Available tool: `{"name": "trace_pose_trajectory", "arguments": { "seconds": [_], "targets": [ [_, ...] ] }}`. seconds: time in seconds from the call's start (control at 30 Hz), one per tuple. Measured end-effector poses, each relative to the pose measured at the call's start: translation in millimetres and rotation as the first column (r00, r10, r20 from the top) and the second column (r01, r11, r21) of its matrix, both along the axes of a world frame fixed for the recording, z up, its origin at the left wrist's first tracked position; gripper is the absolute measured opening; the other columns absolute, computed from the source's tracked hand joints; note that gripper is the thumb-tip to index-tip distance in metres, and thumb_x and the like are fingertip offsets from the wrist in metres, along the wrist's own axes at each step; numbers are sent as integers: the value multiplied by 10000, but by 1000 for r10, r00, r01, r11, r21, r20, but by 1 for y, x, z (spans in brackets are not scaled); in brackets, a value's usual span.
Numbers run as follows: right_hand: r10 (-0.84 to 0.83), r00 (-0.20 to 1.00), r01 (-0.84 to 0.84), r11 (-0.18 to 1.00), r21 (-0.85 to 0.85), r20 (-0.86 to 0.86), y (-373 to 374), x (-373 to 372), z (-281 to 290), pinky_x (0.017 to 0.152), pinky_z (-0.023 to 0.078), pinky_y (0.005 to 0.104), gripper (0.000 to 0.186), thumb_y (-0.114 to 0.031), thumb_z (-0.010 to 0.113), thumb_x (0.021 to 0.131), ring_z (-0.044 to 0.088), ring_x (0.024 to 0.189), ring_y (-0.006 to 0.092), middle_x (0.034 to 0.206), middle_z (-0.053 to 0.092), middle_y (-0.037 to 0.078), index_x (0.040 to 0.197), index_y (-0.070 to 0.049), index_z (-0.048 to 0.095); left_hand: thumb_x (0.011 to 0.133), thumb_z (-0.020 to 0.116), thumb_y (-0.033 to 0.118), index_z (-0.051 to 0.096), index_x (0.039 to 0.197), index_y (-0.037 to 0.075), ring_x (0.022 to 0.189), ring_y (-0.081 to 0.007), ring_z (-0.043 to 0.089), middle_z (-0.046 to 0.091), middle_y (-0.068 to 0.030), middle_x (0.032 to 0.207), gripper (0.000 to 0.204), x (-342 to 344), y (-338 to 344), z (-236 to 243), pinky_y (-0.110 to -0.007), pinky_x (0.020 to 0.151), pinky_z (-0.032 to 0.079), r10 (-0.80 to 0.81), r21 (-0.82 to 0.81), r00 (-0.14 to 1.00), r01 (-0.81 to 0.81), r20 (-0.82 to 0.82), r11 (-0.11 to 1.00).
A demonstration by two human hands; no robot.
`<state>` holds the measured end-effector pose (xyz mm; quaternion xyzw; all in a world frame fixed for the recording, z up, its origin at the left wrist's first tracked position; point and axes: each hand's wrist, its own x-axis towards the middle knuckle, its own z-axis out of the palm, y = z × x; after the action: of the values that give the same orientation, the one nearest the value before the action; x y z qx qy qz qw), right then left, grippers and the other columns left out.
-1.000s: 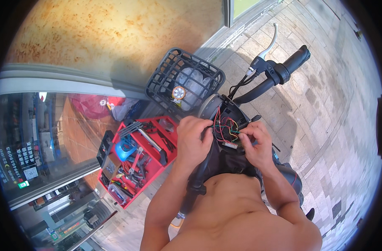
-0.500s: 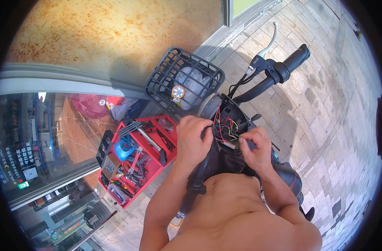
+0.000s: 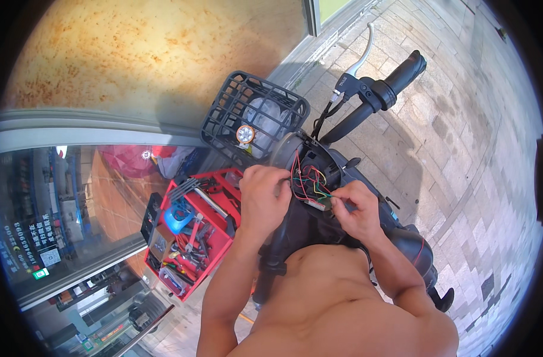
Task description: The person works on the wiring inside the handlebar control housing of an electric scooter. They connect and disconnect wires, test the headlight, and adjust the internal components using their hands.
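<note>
Coloured wires [image 3: 312,178], red, green, yellow and black, spill from the opened front housing of an electric scooter [image 3: 337,157]. My left hand [image 3: 263,199] is closed at the left edge of this tangle, thumb and forefinger pinched on a wire; the exact spot is partly hidden by the fingers. On the other side, my right hand [image 3: 357,209] pinches the end of a green wire between thumb and forefinger. A pale connector block [image 3: 316,205] lies just below the wires, between both hands.
The scooter's handlebar grip [image 3: 405,74] and silver brake lever [image 3: 363,52] stick out at upper right. A black basket [image 3: 222,110] holding a plastic bag is in front. At left, a red toolbox [image 3: 216,260] full of tools stands beside a glass door [image 3: 105,196].
The whole view has shifted a little, so the scooter and basket sit slightly farther left. Both hands keep their pinch at the wires.
</note>
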<state>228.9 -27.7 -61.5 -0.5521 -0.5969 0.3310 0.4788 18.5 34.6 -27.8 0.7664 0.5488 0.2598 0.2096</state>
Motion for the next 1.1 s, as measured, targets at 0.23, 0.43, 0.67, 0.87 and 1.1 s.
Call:
{"name": "trace_pose_trajectory", "arguments": {
  "seconds": [0.23,0.43,0.67,0.87,1.1],
  "targets": [
    [-61,970,10,977,-211,-234,-6,0,-5,523,444,192,14,7,667,875,579,615,42,780,606,33,881,1,656,789,703,17,667,1021,37,980,-267,595,648,-109,1081,236,11,-21,38,-367,875,464,25,-2,998,-25,49,1000],
    [-93,925,-14,961,-278,-367,-5,-3,-15,505,415,187,15,-15,659,903,556,600,19,758,605,-9,891,-7,654,958,605,120,472,1377,6,1079,-203,589,535,-159,1356,454,31,-106,62,-352,926,474,595,-791,535,289,600,539],
    [-115,871,-73,932,-356,-478,-7,-2,-19,540,416,173,28,-47,660,925,538,634,7,760,622,-32,917,-21,667,987,579,386,359,1466,82,1190,-207,512,486,-102,1395,609,67,-111,6,-369,979,403,922,-921,183,264,340,287],
    [-114,823,-154,899,-411,-557,-9,-3,-16,586,470,189,39,-41,649,932,570,674,24,812,652,-8,934,-5,664,1017,455,462,456,1365,169,1229,-209,481,507,-15,1347,455,72,-106,-9,-391,1016,376,939,-870,11,380,345,315],
    [-82,729,-314,842,-439,-680,-6,0,-2,553,587,281,77,-19,598,950,688,687,142,838,666,78,980,47,623,994,458,538,494,1340,171,1235,-206,488,529,1,1324,505,69,-103,-11,-395,1037,374,901,-817,-8,419,433,396]
  ]
}}
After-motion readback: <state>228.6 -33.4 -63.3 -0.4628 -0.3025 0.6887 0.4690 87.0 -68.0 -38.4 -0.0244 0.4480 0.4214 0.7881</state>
